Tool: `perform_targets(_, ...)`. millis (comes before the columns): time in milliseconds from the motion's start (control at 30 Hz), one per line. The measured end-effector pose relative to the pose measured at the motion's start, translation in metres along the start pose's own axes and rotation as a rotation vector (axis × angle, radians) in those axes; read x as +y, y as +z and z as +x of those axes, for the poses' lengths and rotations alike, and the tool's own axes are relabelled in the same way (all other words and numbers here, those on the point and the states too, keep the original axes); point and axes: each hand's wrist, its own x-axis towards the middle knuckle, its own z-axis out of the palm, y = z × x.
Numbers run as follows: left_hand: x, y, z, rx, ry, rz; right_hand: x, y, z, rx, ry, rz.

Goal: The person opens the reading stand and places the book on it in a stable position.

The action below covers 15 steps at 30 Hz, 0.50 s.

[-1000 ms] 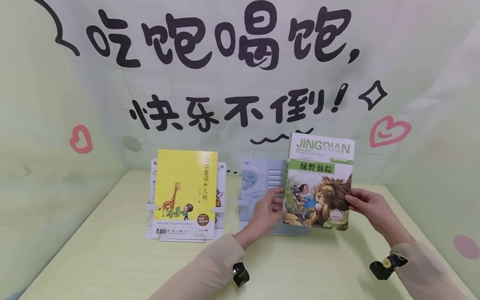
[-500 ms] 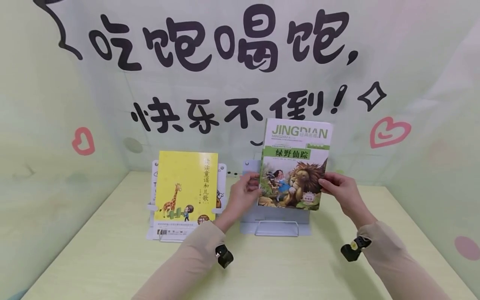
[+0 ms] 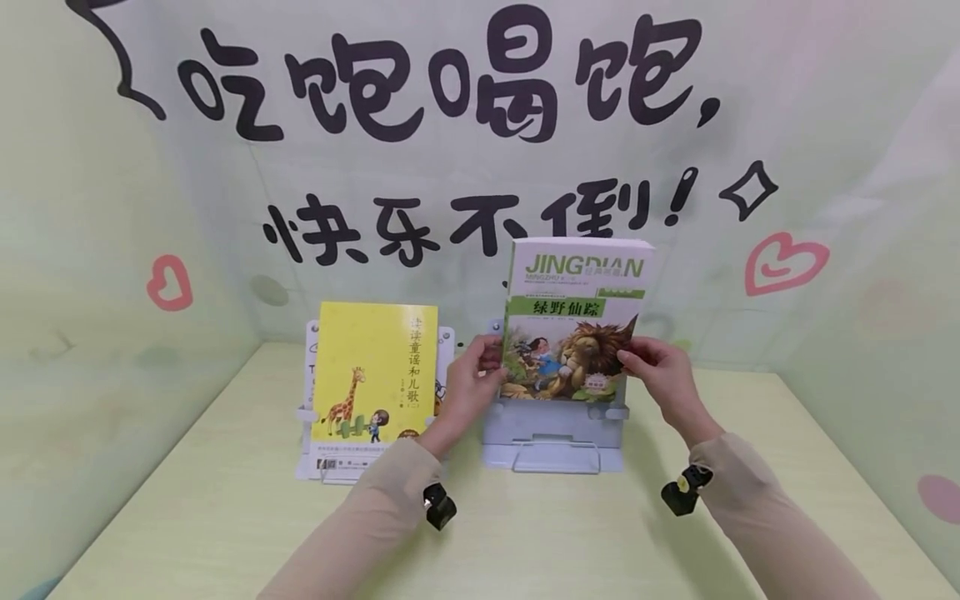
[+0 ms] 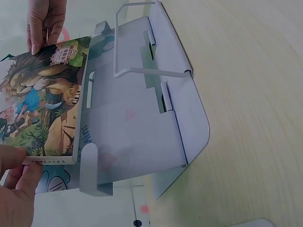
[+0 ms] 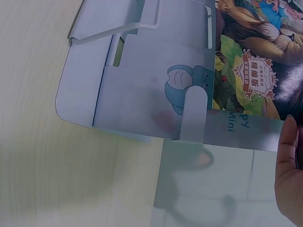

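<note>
A book [image 3: 573,325] with a lion and a girl on its cover stands upright between my two hands. My left hand [image 3: 474,387] grips its left edge and my right hand [image 3: 663,375] pinches its right edge. Directly behind and below it is a pale blue metal book stand [image 3: 555,429], whose side clips and wire front rest [image 4: 151,72] show. In the left wrist view the book's lower edge lies above the stand's side clip [image 4: 90,168]. The right wrist view shows the right thumb at the cover's edge, with the stand's clip [image 5: 194,113] below the book.
To the left, a yellow book [image 3: 375,375] with a giraffe leans on a white book stand [image 3: 306,462]. Both stands are on a pale wooden table [image 3: 555,533]. A printed backdrop [image 3: 480,167] with large black characters rises behind the table.
Both hands have carried the lion book leftward from the right, bringing it in front of the blue stand. It rose at first, and its lower edge now sits higher above the wire rest.
</note>
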Motion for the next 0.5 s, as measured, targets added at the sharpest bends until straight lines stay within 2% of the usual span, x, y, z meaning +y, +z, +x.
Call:
perform_targets(133,-0.004,0.0,-0.001,-0.004,0.001,0.025,0.004,0.001,0.0,-0.006,-0.001,-0.028)
perform_targets(500,-0.008,0.001,-0.001,-0.025,0.015,0.014,0.013,0.001,-0.004,-0.006,0.002,-0.069)
